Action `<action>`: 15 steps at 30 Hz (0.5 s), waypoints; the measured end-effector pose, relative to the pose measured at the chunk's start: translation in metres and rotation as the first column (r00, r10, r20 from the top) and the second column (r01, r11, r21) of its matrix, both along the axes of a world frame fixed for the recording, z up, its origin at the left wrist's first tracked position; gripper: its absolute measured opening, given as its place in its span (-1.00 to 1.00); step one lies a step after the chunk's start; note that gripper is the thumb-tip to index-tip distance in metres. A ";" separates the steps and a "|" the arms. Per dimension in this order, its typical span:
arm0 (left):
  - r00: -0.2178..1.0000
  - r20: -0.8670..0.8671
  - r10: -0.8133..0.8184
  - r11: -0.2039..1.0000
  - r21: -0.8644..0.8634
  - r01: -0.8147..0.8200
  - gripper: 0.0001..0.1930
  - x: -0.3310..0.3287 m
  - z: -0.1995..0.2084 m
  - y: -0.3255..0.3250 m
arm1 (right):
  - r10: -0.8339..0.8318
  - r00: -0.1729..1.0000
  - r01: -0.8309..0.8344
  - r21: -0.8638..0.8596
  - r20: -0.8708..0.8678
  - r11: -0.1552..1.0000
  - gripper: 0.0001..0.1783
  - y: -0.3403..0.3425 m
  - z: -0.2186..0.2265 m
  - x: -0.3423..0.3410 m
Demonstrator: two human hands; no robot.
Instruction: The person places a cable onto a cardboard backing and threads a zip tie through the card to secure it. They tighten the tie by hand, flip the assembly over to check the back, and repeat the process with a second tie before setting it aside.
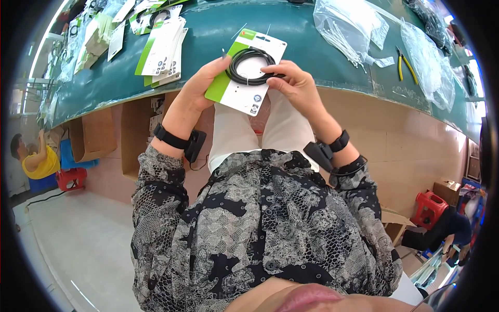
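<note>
A white and green backing card (243,99) tilts over the near edge of the green table, above my lap. On its front lies a coil of black cable (233,66), with a thin pale tie across the coil's lower part. My left hand (207,82) is closed on the card's left edge, thumb on the front and the other fingers hidden behind. From the right, my right hand (297,87) pinches the coil's right side between thumb and fingers. Thin pale strands stick up past the card's top edge.
Stacked cards (163,49) lie on the table (218,31) to the left. At the right are a plastic bag of white cable ties (340,39), yellow-handled pliers (407,67) and another clear bag (434,73). Cardboard boxes (93,134) stand below. Other people are at both sides.
</note>
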State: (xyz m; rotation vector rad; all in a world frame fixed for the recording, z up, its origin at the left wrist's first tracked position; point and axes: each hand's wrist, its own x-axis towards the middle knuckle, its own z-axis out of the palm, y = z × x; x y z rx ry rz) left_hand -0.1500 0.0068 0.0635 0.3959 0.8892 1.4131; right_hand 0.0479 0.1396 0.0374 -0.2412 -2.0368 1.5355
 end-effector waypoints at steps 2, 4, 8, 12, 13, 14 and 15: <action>0.966 0.258 -0.005 0.988 0.154 -0.035 -0.55 0.011 0.015 -0.003 | -0.121 0.988 0.075 -0.378 -0.100 0.923 -0.70 -0.016 0.011 0.002; 0.926 0.378 -0.021 0.973 0.220 -0.067 -0.53 0.020 0.006 -0.003 | -0.189 0.972 0.083 -0.554 -0.137 0.829 -0.71 -0.023 0.013 -0.006; 0.974 0.093 0.208 0.891 0.392 -0.228 -0.51 0.072 -0.030 0.014 | -0.346 0.933 0.258 -0.476 -0.105 0.841 -0.71 -0.034 0.013 -0.020; 0.872 -0.038 0.488 0.776 0.476 -0.414 -0.60 0.095 -0.029 0.014 | -0.404 0.903 0.401 -0.053 -0.148 0.915 -0.72 -0.045 0.014 -0.017; 0.859 0.022 0.512 0.792 0.376 -0.481 -0.63 0.093 -0.027 0.013 | -0.398 0.910 0.404 0.035 -0.113 0.914 -0.71 -0.046 0.015 -0.012; 0.840 0.077 0.536 0.800 0.271 -0.535 -0.66 0.091 -0.025 0.013 | -0.396 0.915 0.403 0.122 -0.080 0.907 -0.70 -0.046 0.017 -0.009; 0.839 0.077 0.538 0.800 0.269 -0.537 -0.66 0.092 -0.023 0.013 | -0.397 0.917 0.397 0.207 -0.047 0.894 -0.69 -0.045 0.019 -0.006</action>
